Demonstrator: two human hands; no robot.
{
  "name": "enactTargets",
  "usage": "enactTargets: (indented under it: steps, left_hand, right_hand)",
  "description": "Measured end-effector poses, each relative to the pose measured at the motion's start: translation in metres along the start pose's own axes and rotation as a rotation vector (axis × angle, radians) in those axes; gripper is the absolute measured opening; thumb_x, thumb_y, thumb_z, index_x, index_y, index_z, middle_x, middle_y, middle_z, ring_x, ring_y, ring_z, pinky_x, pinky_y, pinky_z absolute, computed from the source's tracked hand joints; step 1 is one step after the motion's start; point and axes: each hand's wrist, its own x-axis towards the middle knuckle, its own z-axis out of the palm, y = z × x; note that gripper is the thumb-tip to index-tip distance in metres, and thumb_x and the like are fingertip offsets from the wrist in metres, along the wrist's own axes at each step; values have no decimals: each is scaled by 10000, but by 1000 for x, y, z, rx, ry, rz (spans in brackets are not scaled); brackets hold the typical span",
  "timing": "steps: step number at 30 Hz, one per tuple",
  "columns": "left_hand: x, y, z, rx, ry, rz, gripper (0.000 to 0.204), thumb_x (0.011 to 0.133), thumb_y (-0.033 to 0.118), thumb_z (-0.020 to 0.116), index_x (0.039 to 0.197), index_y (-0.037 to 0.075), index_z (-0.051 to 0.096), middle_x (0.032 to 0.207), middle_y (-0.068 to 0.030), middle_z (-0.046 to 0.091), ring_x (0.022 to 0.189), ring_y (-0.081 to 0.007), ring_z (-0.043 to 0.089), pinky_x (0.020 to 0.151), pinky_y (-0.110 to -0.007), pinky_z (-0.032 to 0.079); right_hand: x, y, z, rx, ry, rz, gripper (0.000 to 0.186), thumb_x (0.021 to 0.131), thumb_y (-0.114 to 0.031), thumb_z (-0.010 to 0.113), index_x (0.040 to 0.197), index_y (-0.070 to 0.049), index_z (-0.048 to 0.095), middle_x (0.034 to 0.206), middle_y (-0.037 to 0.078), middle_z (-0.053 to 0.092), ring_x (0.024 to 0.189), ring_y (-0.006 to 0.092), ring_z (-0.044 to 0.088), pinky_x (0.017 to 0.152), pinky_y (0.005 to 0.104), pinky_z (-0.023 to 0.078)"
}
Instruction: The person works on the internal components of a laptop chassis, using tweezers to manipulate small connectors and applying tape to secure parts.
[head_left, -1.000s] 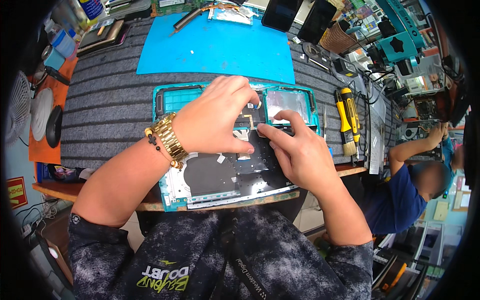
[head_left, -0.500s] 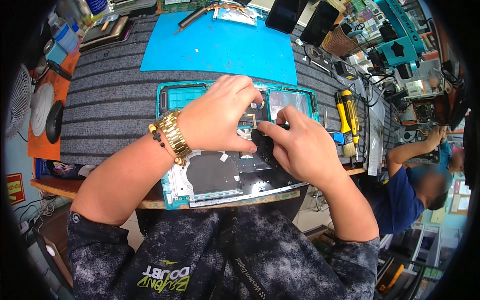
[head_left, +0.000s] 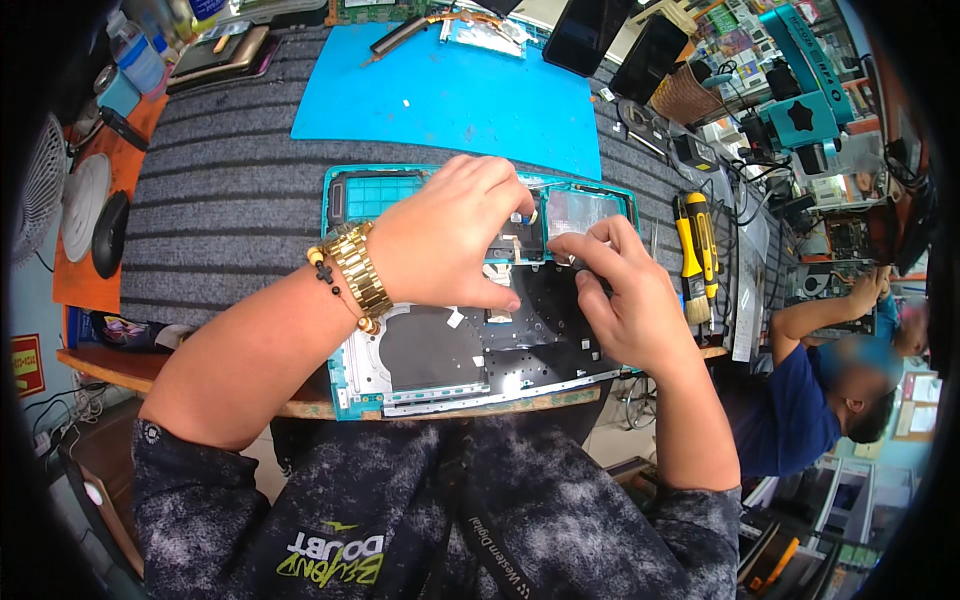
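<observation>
Well, I have the open laptop shell (head_left: 435, 352) lying in front of me on the tabletop (head_left: 220, 200), its near side reaching the bare wooden edge (head_left: 112, 370). My left hand (head_left: 455, 235) arches over the middle of the shell, thumb and fingers spread wide, the thumb tip beside a small pale ribbon cable (head_left: 498, 316). My right hand (head_left: 640, 300) is bent over the shell's right half, forefinger and thumb close to each other; something dark shows between them, but I can't tell whether I'm pinching it.

Grey ribbed cloth covers the tabletop. Beyond the shell lies a bright blue mat (head_left: 445, 100), with a copper-coloured metal pipe (head_left: 405, 36) across its far edge. Two dark phones (head_left: 590, 32) lean at the far right, near a woven basket (head_left: 683, 95). Closer in, a yellow brush (head_left: 691, 265) lies against a yellow cutter (head_left: 706, 235).

To my left, a black mouse (head_left: 109, 236) and a white fan (head_left: 38, 190) are at the orange board (head_left: 78, 285), and a red sign (head_left: 28, 365) hangs on the wall. To my right stands a teal microscope (head_left: 805, 112); past it, a co-worker (head_left: 800, 415) in a navy shirt raises an arm toward some equipment.
</observation>
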Motion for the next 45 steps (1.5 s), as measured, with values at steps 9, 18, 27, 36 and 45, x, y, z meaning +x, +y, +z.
enactTargets:
  steps: [9, 18, 27, 36, 45]
  left_hand:
    - [2, 3, -5, 1, -46, -31, 892, 705, 434, 1111, 1396, 68, 681, 1404, -171, 647, 1398, -451, 608, 1256, -552, 489]
    - [1, 2, -3, 0, -53, -26, 891, 731, 465, 1103, 1396, 56, 675, 1401, -182, 642, 1411, -460, 604, 1273, -561, 473]
    - [1, 2, -3, 12, -33, -4, 882, 722, 462, 1103, 1378, 57, 674, 1363, -168, 641, 1359, -446, 615, 1240, -548, 485]
    - [2, 2, -4, 0, -43, -19, 885, 714, 447, 1112, 1385, 62, 682, 1367, -164, 646, 1374, -440, 612, 1248, -547, 484]
    - [0, 2, -6, -25, -71, -55, 860, 743, 459, 1108, 1402, 78, 708, 1423, -155, 671, 1497, -460, 589, 1307, -572, 465]
  right_hand:
    - [73, 53, -13, 33, 148, 75, 381, 1102, -87, 631, 1441, -92, 805, 1150, 162, 685, 1074, 329, 709, 990, 434, 581]
    - [109, 83, -5, 85, 41, 44, 447, 1107, -147, 603, 1488, -59, 820, 1193, 186, 754, 1101, 305, 736, 1046, 421, 583]
    - [120, 85, -10, 56, -27, 54, 492, 1120, -227, 549, 1446, -3, 842, 1399, 259, 807, 1313, 387, 759, 1195, 472, 562]
    - [124, 77, -27, 23, 24, 99, 475, 1136, -283, 548, 1346, 24, 844, 1368, 304, 804, 1354, 472, 731, 1206, 527, 550]
    - [12, 101, -39, 55, 313, 356, 446, 1028, -76, 690, 1456, 9, 596, 1303, 240, 745, 1279, 430, 738, 1187, 492, 550]
